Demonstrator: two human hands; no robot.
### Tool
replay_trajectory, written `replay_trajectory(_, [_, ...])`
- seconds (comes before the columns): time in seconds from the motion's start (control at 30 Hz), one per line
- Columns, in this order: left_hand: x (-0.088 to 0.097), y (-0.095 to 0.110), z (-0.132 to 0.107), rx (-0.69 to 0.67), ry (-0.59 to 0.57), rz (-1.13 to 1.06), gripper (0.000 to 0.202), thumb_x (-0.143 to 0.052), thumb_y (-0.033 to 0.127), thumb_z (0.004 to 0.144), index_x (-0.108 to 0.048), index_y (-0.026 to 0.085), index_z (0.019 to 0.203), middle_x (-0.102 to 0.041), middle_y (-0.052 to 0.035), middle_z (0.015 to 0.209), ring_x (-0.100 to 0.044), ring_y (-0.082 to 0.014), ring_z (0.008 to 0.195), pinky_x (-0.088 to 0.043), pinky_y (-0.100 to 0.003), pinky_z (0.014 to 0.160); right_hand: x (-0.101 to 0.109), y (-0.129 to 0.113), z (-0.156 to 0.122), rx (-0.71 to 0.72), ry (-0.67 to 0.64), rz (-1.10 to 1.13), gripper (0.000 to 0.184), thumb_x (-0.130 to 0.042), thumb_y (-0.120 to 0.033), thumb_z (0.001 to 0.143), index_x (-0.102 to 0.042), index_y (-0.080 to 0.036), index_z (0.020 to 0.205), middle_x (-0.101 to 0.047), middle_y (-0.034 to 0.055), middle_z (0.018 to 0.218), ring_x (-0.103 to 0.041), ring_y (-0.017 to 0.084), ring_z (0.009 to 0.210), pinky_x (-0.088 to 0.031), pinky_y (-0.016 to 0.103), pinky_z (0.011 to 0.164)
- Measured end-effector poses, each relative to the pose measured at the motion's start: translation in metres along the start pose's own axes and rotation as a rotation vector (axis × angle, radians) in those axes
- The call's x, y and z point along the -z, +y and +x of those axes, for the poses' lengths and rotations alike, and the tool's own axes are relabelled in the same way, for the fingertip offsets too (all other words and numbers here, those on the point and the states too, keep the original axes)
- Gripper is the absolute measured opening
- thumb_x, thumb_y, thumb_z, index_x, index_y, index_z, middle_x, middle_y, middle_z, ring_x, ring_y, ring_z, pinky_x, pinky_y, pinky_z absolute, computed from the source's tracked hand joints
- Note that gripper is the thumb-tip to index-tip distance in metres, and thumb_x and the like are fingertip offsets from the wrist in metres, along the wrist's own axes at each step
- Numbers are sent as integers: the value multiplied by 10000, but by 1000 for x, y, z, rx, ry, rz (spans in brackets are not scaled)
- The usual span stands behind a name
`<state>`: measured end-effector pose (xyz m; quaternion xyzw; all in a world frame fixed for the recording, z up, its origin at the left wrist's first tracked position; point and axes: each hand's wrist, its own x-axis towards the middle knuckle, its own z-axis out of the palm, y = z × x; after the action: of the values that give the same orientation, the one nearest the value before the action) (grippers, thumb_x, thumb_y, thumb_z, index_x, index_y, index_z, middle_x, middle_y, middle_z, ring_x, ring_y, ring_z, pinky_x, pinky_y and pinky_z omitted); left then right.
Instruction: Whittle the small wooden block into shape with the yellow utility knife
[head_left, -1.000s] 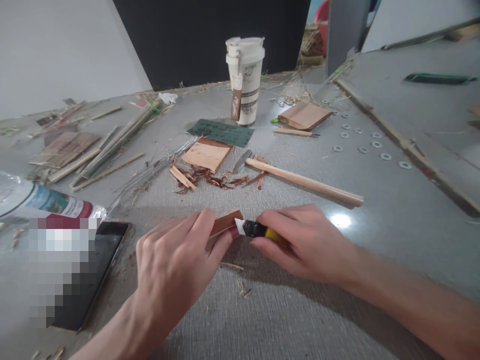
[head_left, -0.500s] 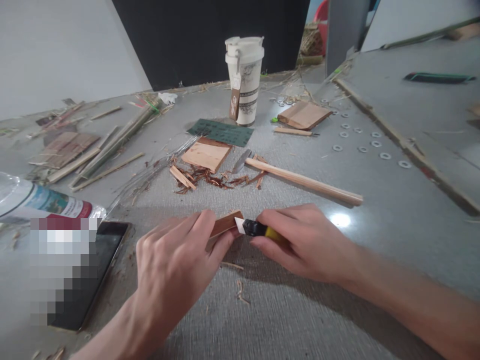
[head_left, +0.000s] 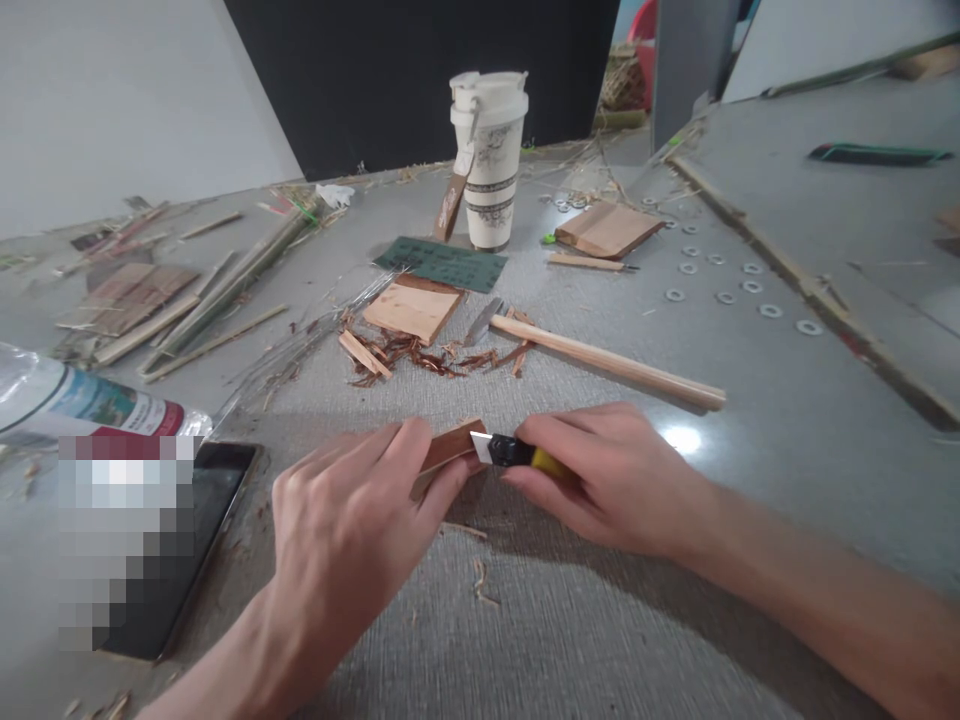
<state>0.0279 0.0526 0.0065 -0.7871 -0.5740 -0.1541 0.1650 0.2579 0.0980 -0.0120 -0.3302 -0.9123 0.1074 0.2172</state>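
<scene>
My left hand [head_left: 352, 530] is closed on a small reddish-brown wood piece [head_left: 450, 447], pinning it against the grey table [head_left: 570, 620]. My right hand [head_left: 615, 480] grips a yellow and black utility knife [head_left: 517, 455]. Its short blade touches the right end of the wood piece. Both hands sit near the table's front middle, almost meeting at the wood.
A white lidded cup [head_left: 491, 155] with a hanging tag stands at the back. Nearby lie green sandpaper [head_left: 442, 264], a wood tile [head_left: 414, 308], shavings [head_left: 427, 358], a long stick [head_left: 607, 362], washers [head_left: 742, 290], a phone [head_left: 187, 540] and a plastic bottle [head_left: 82, 400] at left.
The knife blade has crept slightly left against the wood piece's end. The tag on the cup has swung out to the left. Both hands stay nearly in place.
</scene>
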Motion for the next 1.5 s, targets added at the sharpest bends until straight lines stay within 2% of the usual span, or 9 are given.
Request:
replay_trajectory(0.17, [1, 1, 0, -5, 3, -38, 382, -639, 522, 930, -538, 240, 694, -596, 21, 563, -581, -179, 507, -324, -324, 520, 2, 11, 0, -12, 47, -34, 310, -454, -409, 1044, -546, -193, 841, -538, -19, 623, -420, 122, 517, -239, 312, 522])
replay_trajectory(0.37, [2, 3, 0, -31, 27, -64, 414, -623, 532, 941, -511, 236, 674, -561, 32, 546, -565, -165, 502, -335, -324, 529, 11, 35, 2, -204, 204, -118, 307, -488, -395, 1031, -486, -220, 778, -444, -49, 556, -347, 113, 492, -249, 295, 525])
replay_trajectory(0.43, [1, 2, 0, -25, 23, -67, 414, -629, 539, 935, -513, 237, 677, -566, 35, 549, -567, -163, 501, -340, -324, 527, 11, 34, 2, -185, 193, -99, 313, -491, -394, 1029, -473, -225, 766, -441, -51, 555, -350, 114, 497, -252, 295, 529])
replay_trajectory(0.6, [1, 2, -1, -19, 4, -55, 396, -621, 536, 940, -527, 242, 692, -588, 30, 569, -594, -174, 517, -337, -333, 522, 7, 22, -1, 39, 42, 42, 270, -490, -406, 1027, -546, -206, 855, -504, -41, 617, -435, 121, 549, -268, 289, 544])
replay_trajectory(0.7, [1, 2, -1, -19, -10, -63, 331, -676, 475, 915, -543, 247, 717, -603, 37, 586, -624, -184, 556, -358, -334, 541, 5, 17, -1, 108, -3, 110, 295, -483, -418, 1028, -537, -203, 832, -506, -41, 616, -434, 116, 549, -258, 286, 545])
replay_trajectory(1.1, [3, 2, 0, -42, 7, -82, 317, -657, 431, 933, -534, 242, 711, -609, 31, 578, -619, -184, 543, -366, -334, 537, 5, 13, -1, 77, -56, 138, 322, -474, -424, 1033, -513, -203, 801, -508, -39, 620, -417, 115, 539, -227, 294, 547])
replay_trajectory(1.27, [2, 2, -1, -54, 29, -79, 387, -650, 502, 930, -512, 239, 684, -576, 37, 557, -564, -156, 513, -354, -325, 534, 4, 19, 0, 31, -21, 110, 303, -464, -407, 1039, -552, -196, 839, -516, -33, 624, -432, 124, 555, -246, 290, 554])
replay_trajectory(1.4, [1, 3, -2, -74, 36, -83, 394, -661, 500, 924, -503, 237, 676, -562, 39, 558, -539, -150, 505, -348, -325, 537, 6, 29, 2, -37, 39, 49, 310, -462, -410, 1041, -563, -197, 840, -494, -38, 603, -449, 130, 562, -275, 285, 576])
replay_trajectory(1.5, [1, 3, -1, -76, 33, -88, 389, -656, 501, 928, -501, 239, 686, -554, 40, 557, -552, -158, 514, -347, -331, 541, 8, 30, 2, -19, 26, 85, 288, -479, -402, 1038, -550, -199, 846, -481, -49, 607, -439, 121, 566, -277, 277, 579])
